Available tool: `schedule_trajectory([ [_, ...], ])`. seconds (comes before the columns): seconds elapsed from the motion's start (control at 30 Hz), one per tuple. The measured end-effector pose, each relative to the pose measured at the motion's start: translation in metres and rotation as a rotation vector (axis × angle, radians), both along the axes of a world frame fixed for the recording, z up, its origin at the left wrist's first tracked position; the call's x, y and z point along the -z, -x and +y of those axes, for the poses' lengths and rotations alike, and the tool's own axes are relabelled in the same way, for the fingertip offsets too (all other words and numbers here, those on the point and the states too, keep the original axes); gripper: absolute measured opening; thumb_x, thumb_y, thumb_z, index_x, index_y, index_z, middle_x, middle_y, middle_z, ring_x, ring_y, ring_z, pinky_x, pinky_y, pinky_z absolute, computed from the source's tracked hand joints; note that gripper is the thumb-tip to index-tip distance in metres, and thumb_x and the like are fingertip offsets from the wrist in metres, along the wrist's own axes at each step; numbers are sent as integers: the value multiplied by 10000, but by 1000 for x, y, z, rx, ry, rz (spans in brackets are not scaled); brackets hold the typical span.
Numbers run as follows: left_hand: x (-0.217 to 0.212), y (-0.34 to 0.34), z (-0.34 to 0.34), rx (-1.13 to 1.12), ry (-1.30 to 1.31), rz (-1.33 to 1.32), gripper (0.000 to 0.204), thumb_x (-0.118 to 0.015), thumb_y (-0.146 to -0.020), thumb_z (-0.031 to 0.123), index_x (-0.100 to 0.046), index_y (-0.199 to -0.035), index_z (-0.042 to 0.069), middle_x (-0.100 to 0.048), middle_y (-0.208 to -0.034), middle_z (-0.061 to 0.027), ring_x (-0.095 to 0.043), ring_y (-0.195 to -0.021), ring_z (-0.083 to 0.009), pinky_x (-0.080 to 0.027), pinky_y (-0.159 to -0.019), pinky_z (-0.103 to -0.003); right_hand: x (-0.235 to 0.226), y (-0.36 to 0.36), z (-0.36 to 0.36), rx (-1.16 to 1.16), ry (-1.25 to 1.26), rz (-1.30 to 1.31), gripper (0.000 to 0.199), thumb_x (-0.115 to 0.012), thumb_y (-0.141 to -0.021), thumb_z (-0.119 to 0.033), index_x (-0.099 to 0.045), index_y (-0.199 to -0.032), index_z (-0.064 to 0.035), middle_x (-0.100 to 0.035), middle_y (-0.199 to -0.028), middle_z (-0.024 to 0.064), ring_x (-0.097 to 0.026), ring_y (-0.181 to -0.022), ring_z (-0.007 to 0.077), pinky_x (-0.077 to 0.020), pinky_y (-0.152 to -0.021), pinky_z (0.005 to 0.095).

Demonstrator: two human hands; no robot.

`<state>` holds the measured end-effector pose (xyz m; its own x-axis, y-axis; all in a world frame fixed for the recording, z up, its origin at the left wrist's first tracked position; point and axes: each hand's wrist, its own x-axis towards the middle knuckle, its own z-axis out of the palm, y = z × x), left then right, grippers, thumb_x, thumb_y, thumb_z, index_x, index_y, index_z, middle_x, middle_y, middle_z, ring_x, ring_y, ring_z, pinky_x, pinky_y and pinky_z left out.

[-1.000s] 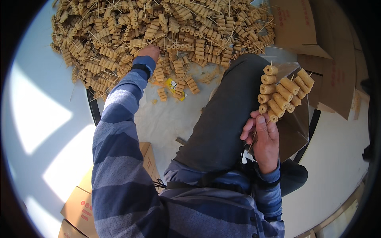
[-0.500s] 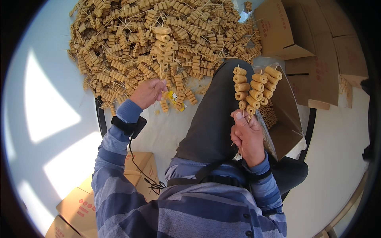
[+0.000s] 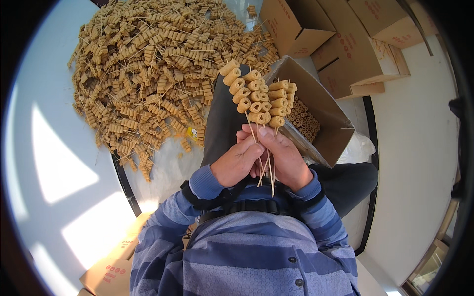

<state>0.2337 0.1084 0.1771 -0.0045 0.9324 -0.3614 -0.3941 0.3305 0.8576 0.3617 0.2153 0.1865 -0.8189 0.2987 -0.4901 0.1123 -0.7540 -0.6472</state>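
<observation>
Skewers of hollow tan rolls (image 3: pixel 240 92) fan out above my hands, bare sticks trailing downward between my palms; my left hand (image 3: pixel 234 162) pinches the leftmost stick while my right hand (image 3: pixel 285 157) is closed on the others, though I cannot tell how my hidden fingers share them. Red symbols and lettering, too small for me to read, mark the upright carton (image 3: pixel 283 32) at the upper right and the box (image 3: pixel 109 276) at the lower left. A yellow packet (image 3: pixel 192 132) with a small picture lies at the near edge of the heap (image 3: pixel 153 74) of similar skewers on my left. My dark trouser leg (image 3: pixel 217 128) stands between that heap and the open carton (image 3: pixel 327 109) just right of my hands, where more rolls (image 3: pixel 302 121) are packed; the fanned bunch hides part of its near corner. White plastic (image 3: pixel 359 148) bunches beside that carton.
</observation>
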Motion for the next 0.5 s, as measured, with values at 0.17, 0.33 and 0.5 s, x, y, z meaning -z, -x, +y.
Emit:
schedule_trajectory([
  [0.17, 9, -24, 13, 247, 12, 43, 258, -353, -1054, 205, -518, -1058, 7, -562, -807, -50, -553, -654, -134, -495, -619, -267, -10, -29, 0, 60, -42, -25, 380, -445, -1069, -344, -558, -1181, 1, -660, -1040, 136, -673, -684, 176, -580, -568, 265],
  [0.33, 5, -30, 25, 467, -316, 392, 288, -402, -1064, 259, -562, -1022, 23, -560, -836, -67, -582, -785, -158, -501, -720, -300, -5, -47, 0, 258, -177, -36, 297, -501, -1056, -314, -570, -947, -47, -640, -877, 80, -657, -942, 224, -523, -927, 374],
  [0.5, -5, 7, 23, 604, 26, 444, 429, -483, -1046, 340, -537, -1329, 22, -630, -1131, -115, -610, -1000, -177, -497, -876, -316, -2, -51, 7, 308, -227, -72, 270, -475, -1071, -292, -557, -977, -53, -453, -680, -3, -544, -659, 144, -539, -842, 338],
])
